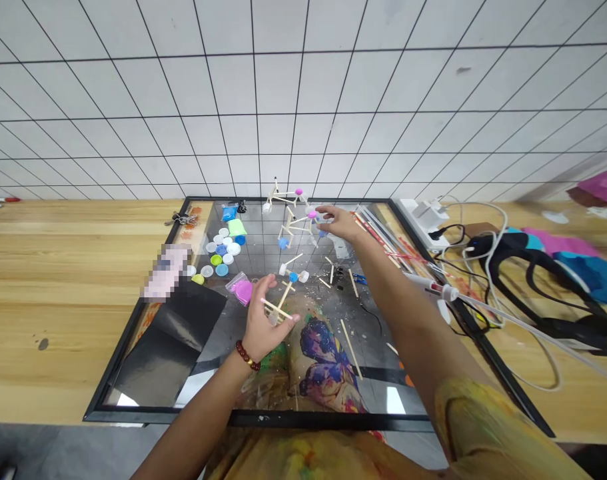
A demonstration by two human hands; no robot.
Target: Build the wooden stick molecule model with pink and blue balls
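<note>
My left hand (263,328) clamps wooden stick (278,310), right of clay bag (242,292) — right hand (340,223) beyond bag, by pink ball (312,215), grip unclear.

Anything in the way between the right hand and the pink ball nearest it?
Nothing visible: the right hand has its fingertips right at that pink ball on the stick frame; contact is hard to tell.

From the middle of the glass (263,230), the wall (278,87) at twelve is white with a black grid; the tan counter (43,287) at nine shows wood grain. The sticks (352,348) are cream, their balls (312,215) pink, white and blue. The lids (222,270) at ten are white, blue and yellow-green. At eight, the sheet (176,333) is black; at seven, the bracelet (247,356) is dark red with gold.
</note>
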